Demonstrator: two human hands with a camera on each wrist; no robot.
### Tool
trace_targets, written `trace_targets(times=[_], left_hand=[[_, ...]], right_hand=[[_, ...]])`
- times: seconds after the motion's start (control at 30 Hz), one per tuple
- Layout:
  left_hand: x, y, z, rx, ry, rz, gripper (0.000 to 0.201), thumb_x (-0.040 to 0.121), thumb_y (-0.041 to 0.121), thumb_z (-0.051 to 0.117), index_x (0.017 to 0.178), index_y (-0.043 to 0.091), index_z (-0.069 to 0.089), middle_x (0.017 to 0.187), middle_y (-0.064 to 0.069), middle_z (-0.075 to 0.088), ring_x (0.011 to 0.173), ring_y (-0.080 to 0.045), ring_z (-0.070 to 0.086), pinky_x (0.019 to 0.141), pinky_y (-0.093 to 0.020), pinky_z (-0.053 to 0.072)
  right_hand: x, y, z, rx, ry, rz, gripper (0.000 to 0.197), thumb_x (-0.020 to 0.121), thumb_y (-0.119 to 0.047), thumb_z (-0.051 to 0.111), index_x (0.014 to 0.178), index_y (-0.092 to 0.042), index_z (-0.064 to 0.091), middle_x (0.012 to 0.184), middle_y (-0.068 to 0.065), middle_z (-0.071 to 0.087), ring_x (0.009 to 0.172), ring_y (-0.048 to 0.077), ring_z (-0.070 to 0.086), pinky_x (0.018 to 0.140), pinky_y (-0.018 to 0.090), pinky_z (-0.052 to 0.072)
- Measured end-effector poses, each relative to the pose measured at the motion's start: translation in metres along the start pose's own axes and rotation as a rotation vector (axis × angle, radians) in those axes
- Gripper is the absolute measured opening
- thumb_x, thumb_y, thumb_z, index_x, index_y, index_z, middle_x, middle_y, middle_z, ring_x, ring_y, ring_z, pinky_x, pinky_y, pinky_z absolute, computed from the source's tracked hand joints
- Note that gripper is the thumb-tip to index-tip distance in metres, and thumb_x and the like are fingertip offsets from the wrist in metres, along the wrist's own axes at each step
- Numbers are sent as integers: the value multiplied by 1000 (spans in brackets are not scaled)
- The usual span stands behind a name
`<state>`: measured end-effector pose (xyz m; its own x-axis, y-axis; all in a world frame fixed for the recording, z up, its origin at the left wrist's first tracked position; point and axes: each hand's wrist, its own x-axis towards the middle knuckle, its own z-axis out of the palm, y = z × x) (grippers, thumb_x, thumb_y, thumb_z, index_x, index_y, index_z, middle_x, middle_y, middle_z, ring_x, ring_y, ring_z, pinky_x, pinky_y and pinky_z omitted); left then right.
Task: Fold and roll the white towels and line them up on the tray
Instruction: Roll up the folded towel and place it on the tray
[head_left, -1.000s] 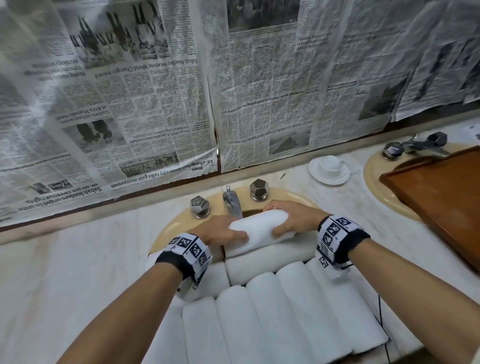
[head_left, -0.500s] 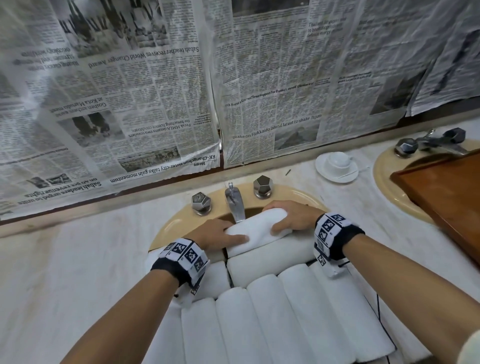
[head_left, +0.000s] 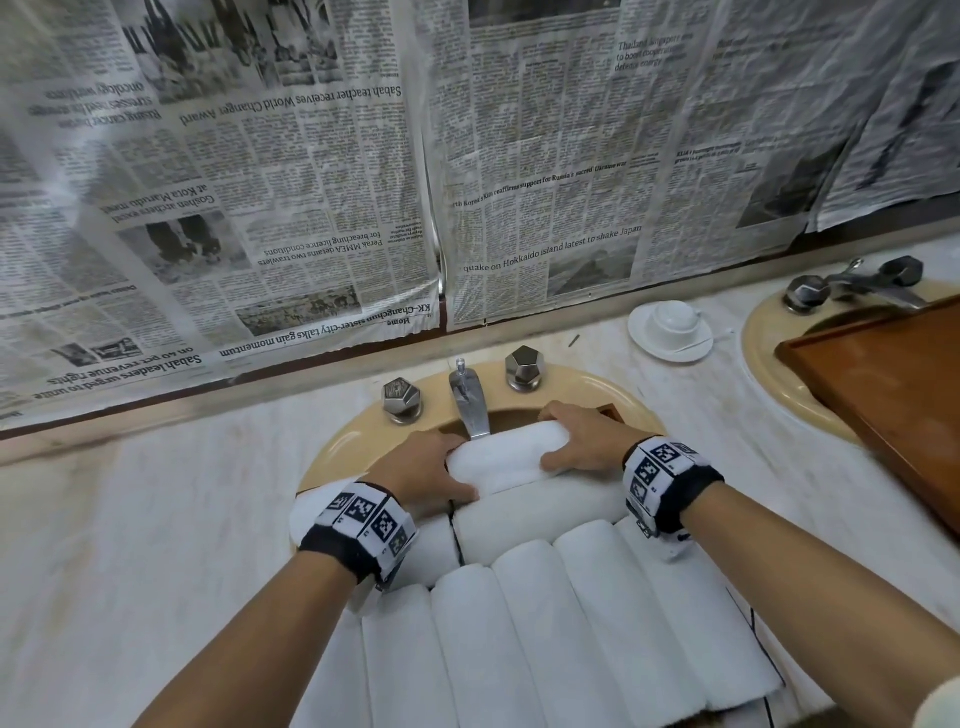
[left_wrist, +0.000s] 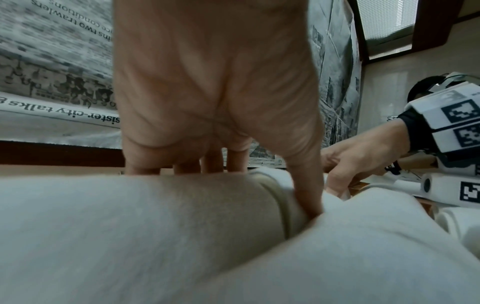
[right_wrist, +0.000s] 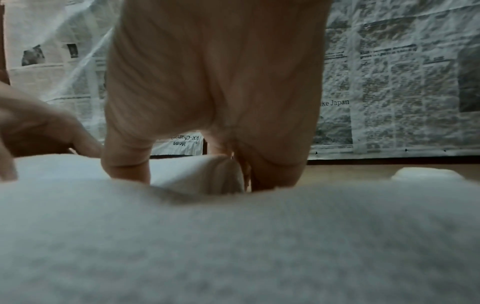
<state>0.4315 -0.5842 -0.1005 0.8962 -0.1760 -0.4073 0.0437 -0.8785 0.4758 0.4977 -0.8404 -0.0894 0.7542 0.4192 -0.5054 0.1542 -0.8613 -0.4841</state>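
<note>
While several rolls (head_left: 519, 649) already lie side by side on the tray, I judge the job nearly done. My left hand (head_left: 423, 470) and right hand (head_left: 584, 439) clamp the ends of one roll (head_left: 506, 454) at the far end, its long axis running left to right, crosswise to the row.

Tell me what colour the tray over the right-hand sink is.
Reddish-brown wood; the tray shows best in the head view.

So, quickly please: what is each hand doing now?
Left hand: grips the left end of the rolled towel.
Right hand: grips its right end.
</note>
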Motion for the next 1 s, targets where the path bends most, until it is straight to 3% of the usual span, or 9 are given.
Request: trace_targets(times=[0.13,0.2,0.27,0.37,0.57,0.7,0.8,0.87,1.0], left_hand=[[-3,4,8,155,45,-29,58,73,40,75,127,31,58,119,4,62,107,-20,59,94,-40,52],[-3,3,10,181,28,-42,57,73,39,75,127,31,56,122,3,60,110,-21,57,94,-43,51],[-4,0,7,107,15,-46,60,71,41,76,127,34,56,122,6,60,111,-19,57,96,-40,50],[-10,-7,3,-45,51,-62,63,70,47,78,129,39,58,117,16,60,109,-11,55,95,-29,45],[-15,-3,11,60,81,-53,60,74,55,73,130,41,56,122,12,64,115,-17,57,96,-36,46],[-18,-3,9,41,109,-65,64,73,59,73,131,41,55,124,15,62,116,-15,55,94,-36,45],[-24,-10,13,57,130,-75,66,74,68,68,132,41,51,128,17,58,121,-15,52,97,-41,40],[-30,-11,17,101,164,-88,72,79,70,63,141,38,44,142,12,50,130,-17,46,103,-46,32],[-42,-6,21,128,213,-70,78,82,72,53,148,33,38,152,7,43,137,-19,39,111,-50,26]], right_hand=[[-7,-1,-1,-29,-43,-27,62,81,-39,73,136,-28,47,119,-7,44,109,17,50,98,34,44],[-8,-3,2,-59,-50,-19,70,80,-46,71,142,-33,41,128,-6,39,114,18,47,100,35,43],[-7,-4,8,-88,-49,2,77,77,-53,68,145,-37,35,140,-3,33,121,20,46,103,39,43],[-6,-7,13,-117,-49,6,78,78,-57,65,146,-37,31,144,0,30,124,23,45,104,43,42],[-7,-9,16,-148,-66,31,86,77,-70,60,150,-43,22,153,3,24,135,26,40,110,45,36],[-9,-8,16,-101,-12,58,107,76,-67,65,157,-35,3,164,2,7,146,29,27,115,46,31],[-14,-5,18,-114,52,57,106,80,-63,64,158,-26,2,163,2,7,146,27,25,115,42,31],[-18,-5,23,-150,48,36,105,83,-64,61,159,-21,1,165,0,3,148,24,23,117,40,27],[-23,-3,27,-149,72,-4,105,85,-65,59,159,-19,0,166,-2,-5,151,22,12,121,39,20]])
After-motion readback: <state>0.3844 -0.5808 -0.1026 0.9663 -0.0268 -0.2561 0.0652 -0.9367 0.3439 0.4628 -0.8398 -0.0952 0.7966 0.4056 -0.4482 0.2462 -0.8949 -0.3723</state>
